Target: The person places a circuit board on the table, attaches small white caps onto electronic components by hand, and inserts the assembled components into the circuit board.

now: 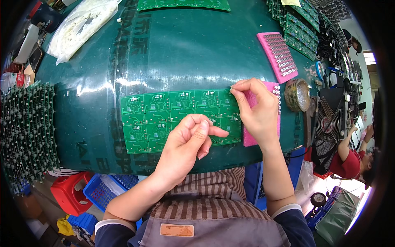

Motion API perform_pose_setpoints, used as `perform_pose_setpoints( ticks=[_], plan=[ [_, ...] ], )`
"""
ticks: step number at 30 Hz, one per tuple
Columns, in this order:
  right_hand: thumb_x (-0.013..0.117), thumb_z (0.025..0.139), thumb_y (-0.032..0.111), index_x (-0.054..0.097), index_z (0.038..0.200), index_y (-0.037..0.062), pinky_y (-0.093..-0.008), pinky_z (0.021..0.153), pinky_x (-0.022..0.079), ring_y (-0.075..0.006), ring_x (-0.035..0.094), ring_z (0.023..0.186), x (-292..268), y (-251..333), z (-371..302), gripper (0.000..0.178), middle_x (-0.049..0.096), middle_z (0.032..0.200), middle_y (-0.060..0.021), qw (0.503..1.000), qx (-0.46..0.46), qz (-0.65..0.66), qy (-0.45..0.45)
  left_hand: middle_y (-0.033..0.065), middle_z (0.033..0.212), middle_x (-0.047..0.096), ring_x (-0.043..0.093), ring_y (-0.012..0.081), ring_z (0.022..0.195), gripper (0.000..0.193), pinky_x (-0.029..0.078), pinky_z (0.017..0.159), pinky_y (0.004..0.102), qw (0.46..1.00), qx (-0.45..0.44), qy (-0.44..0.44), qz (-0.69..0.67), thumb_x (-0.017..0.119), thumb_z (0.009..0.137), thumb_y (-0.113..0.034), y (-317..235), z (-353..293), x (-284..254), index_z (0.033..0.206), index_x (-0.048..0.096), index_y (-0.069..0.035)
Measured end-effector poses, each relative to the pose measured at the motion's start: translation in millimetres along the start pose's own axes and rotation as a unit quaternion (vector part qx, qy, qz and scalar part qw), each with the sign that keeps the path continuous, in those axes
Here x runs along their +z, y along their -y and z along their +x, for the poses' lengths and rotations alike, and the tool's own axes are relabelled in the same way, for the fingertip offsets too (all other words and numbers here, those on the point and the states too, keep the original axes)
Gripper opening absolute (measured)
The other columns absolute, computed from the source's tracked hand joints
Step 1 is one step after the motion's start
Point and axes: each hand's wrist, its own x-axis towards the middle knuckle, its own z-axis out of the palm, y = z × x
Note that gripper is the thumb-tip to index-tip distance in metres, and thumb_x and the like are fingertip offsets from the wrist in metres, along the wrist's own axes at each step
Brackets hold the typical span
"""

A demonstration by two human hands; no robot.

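A green circuit board panel (158,117), divided into a grid of repeated sections, lies flat on the green table in front of me. Above its lower right part is my left hand (185,144), thumb pressed on curled fingers and one finger pointing right. A small pale bit shows by its fingertips, too small to name. My right hand (259,109) pinches thumb and forefinger together at the panel's upper right corner; whatever is between them cannot be made out. Partly hidden by the right hand and wrist, a pink foam block (250,136) bears small round white-topped parts along its right side.
A second pink foam block (268,49) holds rows of small parts. Beyond lies another green panel (185,4). A bag of white pieces (82,29) rests far left. Populated boards stand stacked left (29,131) and far right (300,37). A tape roll (297,94) sits right.
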Motion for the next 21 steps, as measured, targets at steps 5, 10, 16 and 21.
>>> perform_pose_setpoints(
  ticks=[5, 10, 16, 21],
  plan=[
    [0.064, 0.075, -0.002, 0.057, 0.077, -0.0003, -0.0326, 0.058, 0.045, -0.0238, 0.057, 0.065, 1.0, 0.2, 1.4, 0.007, 0.059, 0.069, -0.0102, 1.000, 0.002, -0.010, 0.002, 0.0118, 0.093, 0.065, 0.043, 0.0052, 0.057, 0.017, 0.034, 0.051, 0.0175, 1.000, 0.002, 0.003, 0.003, 0.043, 0.098, -0.029, 0.0, 0.3, -0.7, 0.097, 0.049, -0.012],
    [0.064, 0.075, -0.001, 0.057, 0.076, -0.0001, -0.0330, 0.058, 0.045, -0.0239, 0.056, 0.065, -4.6, 2.7, 6.9, 0.007, 0.058, 0.069, -0.0101, 0.999, -0.004, -0.029, 0.034, 0.0120, 0.093, 0.065, 0.042, 0.0049, 0.057, 0.017, 0.034, 0.050, 0.0174, 1.000, -0.002, 0.000, 0.003, 0.043, 0.098, -0.028, -1.1, -0.9, 0.7, 0.095, 0.049, -0.012],
    [0.065, 0.075, -0.001, 0.057, 0.077, 0.0003, -0.0319, 0.059, 0.046, -0.0236, 0.058, 0.068, 2.2, -0.1, -1.8, 0.008, 0.060, 0.072, -0.0099, 1.000, 0.003, -0.028, 0.002, 0.0128, 0.093, 0.065, 0.042, 0.0049, 0.056, 0.016, 0.034, 0.050, 0.0174, 1.000, 0.003, 0.002, -0.006, 0.043, 0.098, -0.027, 1.0, -0.6, -0.2, 0.096, 0.049, -0.012],
    [0.065, 0.075, -0.003, 0.057, 0.077, 0.0004, -0.0313, 0.061, 0.048, -0.0236, 0.061, 0.073, 12.1, 0.6, -10.2, 0.009, 0.062, 0.076, -0.0103, 0.998, 0.009, 0.005, -0.065, 0.0142, 0.094, 0.065, 0.041, 0.0047, 0.056, 0.016, 0.034, 0.049, 0.0173, 1.000, 0.005, 0.000, -0.002, 0.044, 0.097, -0.027, 0.9, -0.2, 0.1, 0.099, 0.049, -0.012]
  ],
)
